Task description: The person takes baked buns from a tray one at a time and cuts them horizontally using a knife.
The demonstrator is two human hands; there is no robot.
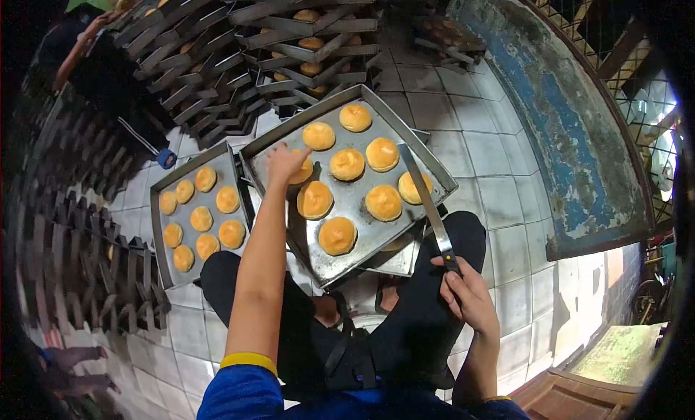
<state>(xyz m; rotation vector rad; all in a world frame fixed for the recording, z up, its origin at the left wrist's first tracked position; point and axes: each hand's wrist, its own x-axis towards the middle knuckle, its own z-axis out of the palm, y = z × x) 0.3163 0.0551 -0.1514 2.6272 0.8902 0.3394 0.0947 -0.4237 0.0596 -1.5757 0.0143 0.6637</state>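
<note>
My left hand (284, 164) reaches over the left side of a metal baking tray (405, 130), its fingers curled on a golden bun (301, 172) that they partly hide. My right hand (469, 293) grips the black handle of a long knife (423, 192). The straight blade points up and away over the tray's right edge, crossing in front of another bun (410, 188). More round buns, such as one near the front corner (337, 236), are spread over the tray between my knees.
A second tray (168, 256) of smaller buns lies at left. Behind rise crisscross stacks of trays (311, 22), some with buns. A person (94, 80) stands at upper left, another at lower left. A worn blue wall (550, 116) borders the tiled floor (499, 195) on the right.
</note>
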